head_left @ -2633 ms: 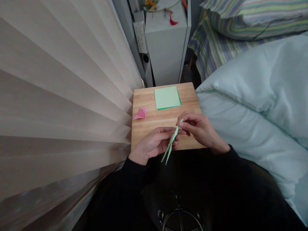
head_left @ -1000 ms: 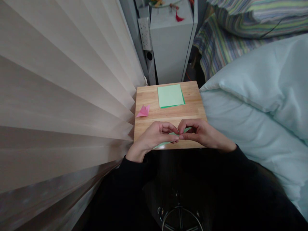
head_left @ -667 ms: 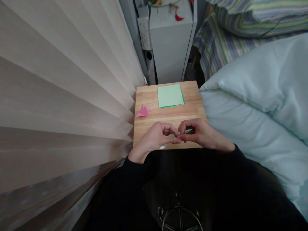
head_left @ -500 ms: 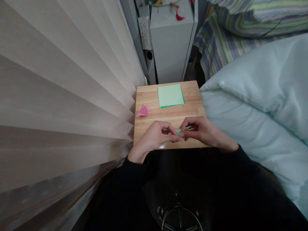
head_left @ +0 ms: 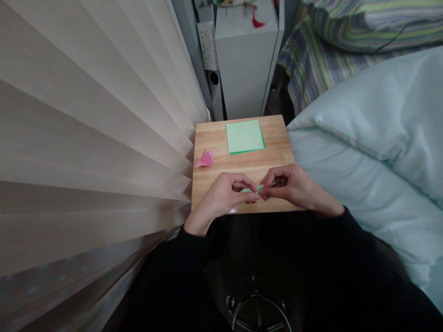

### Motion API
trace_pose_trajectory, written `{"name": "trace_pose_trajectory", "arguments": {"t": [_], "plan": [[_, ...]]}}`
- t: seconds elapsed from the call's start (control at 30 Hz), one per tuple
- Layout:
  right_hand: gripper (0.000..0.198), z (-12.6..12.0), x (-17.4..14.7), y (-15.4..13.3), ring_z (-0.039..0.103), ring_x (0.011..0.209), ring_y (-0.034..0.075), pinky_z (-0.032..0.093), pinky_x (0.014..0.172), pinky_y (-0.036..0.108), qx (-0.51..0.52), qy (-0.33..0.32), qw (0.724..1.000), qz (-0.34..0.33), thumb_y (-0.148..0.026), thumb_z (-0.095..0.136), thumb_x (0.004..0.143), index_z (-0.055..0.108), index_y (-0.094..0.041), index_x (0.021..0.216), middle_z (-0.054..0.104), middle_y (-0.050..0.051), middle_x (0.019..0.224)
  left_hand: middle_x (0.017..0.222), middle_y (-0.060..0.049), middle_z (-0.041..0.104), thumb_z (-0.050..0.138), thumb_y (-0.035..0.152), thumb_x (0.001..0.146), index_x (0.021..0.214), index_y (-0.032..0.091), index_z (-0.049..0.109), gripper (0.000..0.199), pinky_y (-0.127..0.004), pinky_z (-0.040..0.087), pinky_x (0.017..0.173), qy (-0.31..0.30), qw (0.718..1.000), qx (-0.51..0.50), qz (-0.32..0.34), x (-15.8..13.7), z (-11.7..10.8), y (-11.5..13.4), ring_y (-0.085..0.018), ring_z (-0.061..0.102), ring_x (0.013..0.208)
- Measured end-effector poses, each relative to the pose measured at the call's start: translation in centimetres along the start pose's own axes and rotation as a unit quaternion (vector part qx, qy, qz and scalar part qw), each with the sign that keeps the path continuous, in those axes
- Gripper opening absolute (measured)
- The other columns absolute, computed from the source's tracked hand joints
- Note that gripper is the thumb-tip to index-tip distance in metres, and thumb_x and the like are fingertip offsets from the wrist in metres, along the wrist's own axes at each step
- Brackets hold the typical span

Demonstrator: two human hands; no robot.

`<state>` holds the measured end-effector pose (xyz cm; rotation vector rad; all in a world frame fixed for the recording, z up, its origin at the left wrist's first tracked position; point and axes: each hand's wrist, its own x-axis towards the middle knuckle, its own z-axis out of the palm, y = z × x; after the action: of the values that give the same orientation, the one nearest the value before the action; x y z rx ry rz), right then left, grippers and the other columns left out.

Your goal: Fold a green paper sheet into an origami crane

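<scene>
Turned since the earliest frame, where its two prongs hung downward, the folded green paper (head_left: 247,190) now lies crosswise between both hands above the near part of a wooden tabletop (head_left: 238,164). Left hand (head_left: 228,191) pinches it between thumb and curled fingers; right hand (head_left: 290,186) grips its other end, thumb closed against forefinger, the fingertips of both hands almost meeting. Fingers cover most of the paper, so its folds and full shape cannot be made out. Beyond the left hand sits a pink origami piece (head_left: 206,158); farther back lie square green sheets (head_left: 245,135), a darker edge peeking from underneath. Behind the tabletop stands a white cabinet (head_left: 245,74) bearing a red tassel (head_left: 257,19), its top cut off by the frame. A pleated curtain (head_left: 104,115) fills the left side, a pale blue duvet (head_left: 374,124) the right. Below, a metal ring (head_left: 259,297) is partly lost in shadow.
</scene>
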<state>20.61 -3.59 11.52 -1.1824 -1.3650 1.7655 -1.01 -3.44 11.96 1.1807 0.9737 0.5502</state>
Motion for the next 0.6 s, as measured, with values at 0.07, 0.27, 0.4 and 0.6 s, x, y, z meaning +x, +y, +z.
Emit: {"name": "trace_pose_trajectory", "arguments": {"t": [0.07,0.27,0.4,0.6], "plan": [[0.038,-0.1,-0.1,-0.2,0.073,0.063,0.016,0.060,0.063,0.029,-0.003,-0.002,1.000,0.005,-0.043,0.098,0.060,0.069,-0.018,0.065,0.077,0.002,0.067,0.072,-0.004,0.075,0.086,0.023,0.072,0.080,0.014,0.073,0.017,-0.024,0.052,0.063,-0.002,1.000,0.001,-0.003,-0.1,0.1,0.0,-0.014,0.070,0.066],[0.038,0.2,-0.2,-0.5,0.070,0.057,0.015,0.058,0.058,0.028,-0.001,0.002,1.000,-0.001,-0.041,0.096,0.063,0.066,-0.019,0.065,0.073,0.001,0.062,0.073,-0.004,0.075,0.086,0.026,0.073,0.080,0.015,0.071,0.021,-0.026,0.053,0.065,-0.008,1.000,-0.004,-0.004,-0.1,0.1,0.2,-0.015,0.071,0.067],[0.051,1.5,0.6,0.2,0.072,0.057,0.017,0.059,0.057,0.028,0.075,0.108,0.990,-0.046,-0.039,0.097,0.060,0.055,-0.023,0.083,0.072,-0.004,0.060,0.075,-0.001,0.072,0.084,0.024,0.075,0.081,0.016,0.066,0.021,-0.025,0.053,0.068,0.062,0.996,-0.017,0.062,0.4,0.6,-0.3,-0.013,0.069,0.069],[0.061,2.7,1.6,1.1,0.070,0.056,0.016,0.056,0.052,0.027,0.103,0.211,0.970,-0.066,-0.043,0.095,0.063,0.047,-0.025,0.096,0.073,-0.004,0.067,0.080,0.000,0.074,0.075,0.020,0.084,0.096,0.020,0.063,0.018,-0.026,0.054,0.073,0.171,0.980,0.001,0.104,1.0,2.2,-1.1,-0.015,0.073,0.076]]}}
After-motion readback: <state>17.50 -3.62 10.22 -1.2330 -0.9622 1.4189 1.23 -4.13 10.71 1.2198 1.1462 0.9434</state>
